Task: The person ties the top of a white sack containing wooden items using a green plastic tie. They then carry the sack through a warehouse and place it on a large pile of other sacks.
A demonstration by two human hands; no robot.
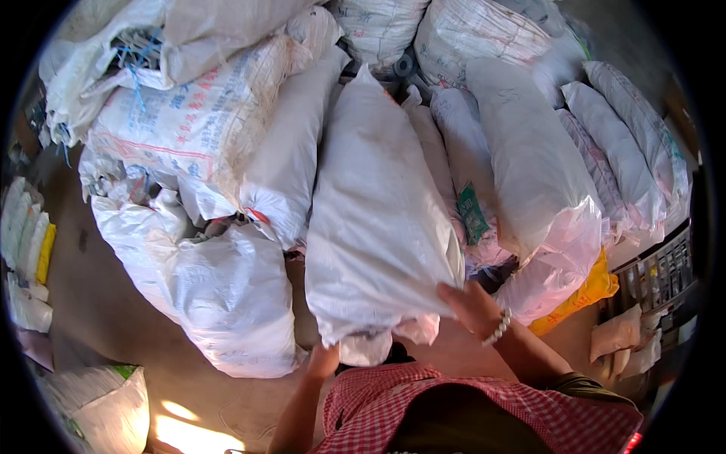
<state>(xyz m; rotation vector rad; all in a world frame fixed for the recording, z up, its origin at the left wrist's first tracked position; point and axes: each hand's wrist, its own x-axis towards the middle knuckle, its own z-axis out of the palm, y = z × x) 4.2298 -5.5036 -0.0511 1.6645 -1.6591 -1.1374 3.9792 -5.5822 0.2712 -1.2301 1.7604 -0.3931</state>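
A long, full white woven sack (380,210) lies on the pile in front of me, its near end toward my body. At its lower left corner, my left hand (324,361) grips the fabric, the fingers mostly hidden behind the edge. My right hand (475,307), a beaded bracelet on the wrist, holds the sack's lower right side with the thumb on top. Below the near end hangs a crumpled whitish plastic piece (366,347), between the two hands.
Filled sacks lie close on both sides, including a printed sack (187,125) and a long pale sack (533,153). An open-topped white sack (232,295) stands at left. A yellow sack (578,295) shows at right near a metal rack (655,275). Bare floor (238,391) shows below.
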